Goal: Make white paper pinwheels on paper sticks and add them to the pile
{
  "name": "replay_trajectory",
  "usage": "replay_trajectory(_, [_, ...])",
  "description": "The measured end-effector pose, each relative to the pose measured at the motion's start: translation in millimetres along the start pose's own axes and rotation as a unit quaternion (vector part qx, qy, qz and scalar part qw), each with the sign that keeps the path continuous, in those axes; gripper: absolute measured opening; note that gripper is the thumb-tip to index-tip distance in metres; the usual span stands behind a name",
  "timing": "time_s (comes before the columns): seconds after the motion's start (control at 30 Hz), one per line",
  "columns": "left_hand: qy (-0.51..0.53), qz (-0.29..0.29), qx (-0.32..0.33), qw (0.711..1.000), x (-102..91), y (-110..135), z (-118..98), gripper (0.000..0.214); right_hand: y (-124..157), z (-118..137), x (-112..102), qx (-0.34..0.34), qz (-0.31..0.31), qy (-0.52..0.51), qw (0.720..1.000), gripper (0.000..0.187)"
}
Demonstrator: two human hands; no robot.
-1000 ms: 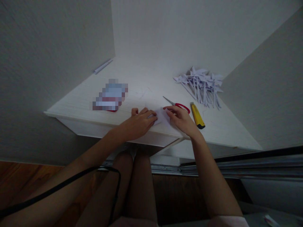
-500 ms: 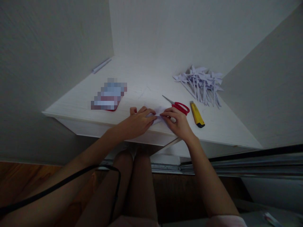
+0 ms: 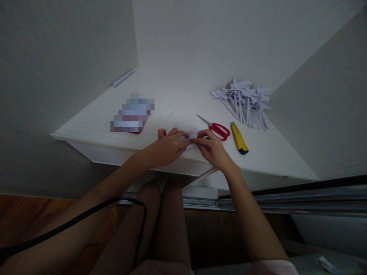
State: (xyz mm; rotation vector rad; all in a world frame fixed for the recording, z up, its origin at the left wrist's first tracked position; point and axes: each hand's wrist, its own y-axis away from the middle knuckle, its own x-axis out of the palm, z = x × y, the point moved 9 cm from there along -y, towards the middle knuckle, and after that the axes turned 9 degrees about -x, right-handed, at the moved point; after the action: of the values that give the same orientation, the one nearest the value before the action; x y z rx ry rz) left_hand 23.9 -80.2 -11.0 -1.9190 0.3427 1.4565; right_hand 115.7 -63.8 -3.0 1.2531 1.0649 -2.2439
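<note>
A small piece of white paper (image 3: pixel 194 132) lies near the front edge of the white table, partly covered by my hands. My left hand (image 3: pixel 171 148) presses it from the left, its fingers bent and closed on the paper. From the right, my right hand (image 3: pixel 211 147) has its fingertips together on the paper, the index finger pointing towards my left fingers. How the paper is folded there is hidden. Just beyond my right hand are red-handled scissors (image 3: pixel 219 131), blades pointing away to the left. A yellow box cutter (image 3: pixel 239 138) rests to their right.
Several folded white paper shapes on rolled paper sticks (image 3: pixel 243 100) are piled at the back right. White paper rolls (image 3: pixel 123 78) lie by the left wall. A blurred-out, red-edged flat object (image 3: pixel 133 114) sits left of my hands. Walls enclose the table (image 3: pixel 160 88).
My right index finger has straightened and shifted slightly left along the paper, closer to my left fingertips. My left hand has hardly moved.
</note>
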Motion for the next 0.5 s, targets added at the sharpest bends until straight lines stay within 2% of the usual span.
replay_trajectory(0.23, [0.086,0.025,-0.014,0.996,2.2,-5.6,8.3,0.032,-2.0,4.9,-0.6,-0.005,0.009,0.025,1.0,0.028])
replay_trajectory(0.37, [0.144,0.006,-0.1,0.985,-9.7,-4.2,25.4,0.033,-1.9,1.4,0.4,0.019,0.031,0.051,0.998,0.029])
replay_trajectory(0.43, [0.132,-0.015,-0.15,0.98,-17.8,2.6,34.4,0.037,-0.4,-1.7,1.1,0.036,0.037,0.05,0.997,0.031])
replay_trajectory(0.5, [0.102,-0.001,-0.163,0.981,-20.1,10.3,36.4,0.043,1.3,-4.7,1.8,0.05,0.038,0.048,0.997,0.032])
